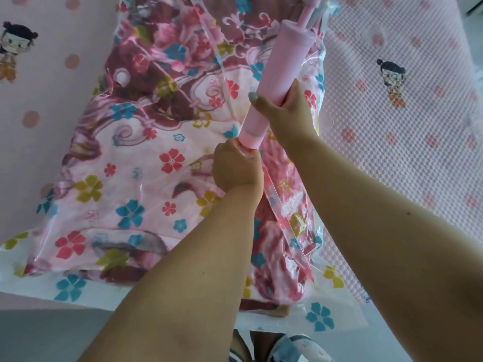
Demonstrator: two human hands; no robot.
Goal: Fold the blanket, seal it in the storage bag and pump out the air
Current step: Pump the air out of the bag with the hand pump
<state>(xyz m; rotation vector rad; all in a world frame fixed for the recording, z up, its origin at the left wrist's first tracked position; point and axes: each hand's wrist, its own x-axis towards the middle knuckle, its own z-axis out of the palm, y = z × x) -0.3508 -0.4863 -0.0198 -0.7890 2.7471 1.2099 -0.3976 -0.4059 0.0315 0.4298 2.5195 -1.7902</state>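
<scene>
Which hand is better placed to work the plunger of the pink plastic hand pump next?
The right hand, probably. It grips the pink plastic hand pump higher on its barrel, nearer the plunger handle at the top. The left hand holds the pump's base against the flower-printed clear storage bag, steadying it.

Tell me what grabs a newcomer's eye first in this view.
The pink hand pump stands out at centre, its barrel gripped by the right hand while the left hand holds its base. Under it lies the clear storage bag with flower prints, filled with a pink and maroon blanket, on a dotted pink bedspread.
</scene>
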